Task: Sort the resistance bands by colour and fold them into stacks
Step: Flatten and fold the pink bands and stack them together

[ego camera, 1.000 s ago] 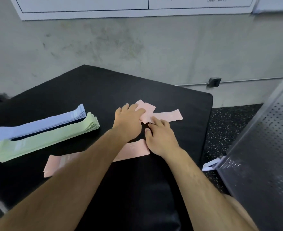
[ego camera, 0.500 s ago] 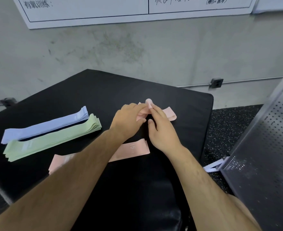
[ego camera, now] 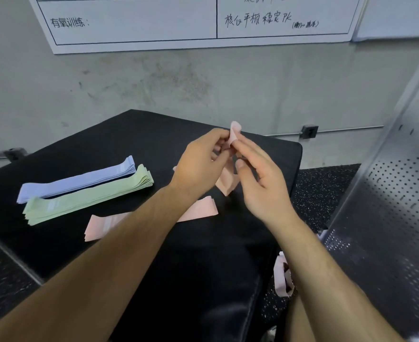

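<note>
A pink resistance band hangs above the black padded bench, pinched at its top loop by my left hand and my right hand. Its lower part dangles between my hands, just above the bench. A flat pink band lies on the bench under my left forearm, which hides its middle. To the left sit a stack of blue bands and, just in front of it, a stack of green bands, both laid out long and flat.
Another pink band lies off the bench's right edge by my right forearm. A perforated metal panel stands close on the right. A concrete wall with a whiteboard is behind. Speckled floor lies right of the bench.
Both hands have lifted the pink band off the bench, from pressing it flat a second ago to holding it up by its top loop. The view has tilted upward.
</note>
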